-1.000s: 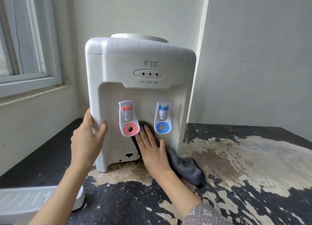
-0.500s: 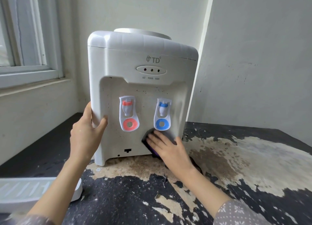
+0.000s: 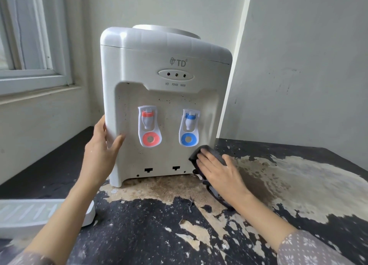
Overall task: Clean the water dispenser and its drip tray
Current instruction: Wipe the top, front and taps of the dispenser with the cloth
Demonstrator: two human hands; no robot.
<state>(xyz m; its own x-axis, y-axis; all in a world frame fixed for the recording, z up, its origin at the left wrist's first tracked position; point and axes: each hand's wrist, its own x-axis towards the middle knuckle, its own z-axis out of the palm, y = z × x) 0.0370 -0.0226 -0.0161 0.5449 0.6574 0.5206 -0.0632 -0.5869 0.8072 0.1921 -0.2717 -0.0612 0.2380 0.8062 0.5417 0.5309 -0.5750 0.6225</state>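
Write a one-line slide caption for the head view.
Left hand steadies white plastic water dispenser; right hand presses dark grey cloth against its front.

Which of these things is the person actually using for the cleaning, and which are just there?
In use: water dispenser, dark cloth under the right hand, left hand steadying the dispenser's side, drip tray lying detached.
Just there: peeling table, window.
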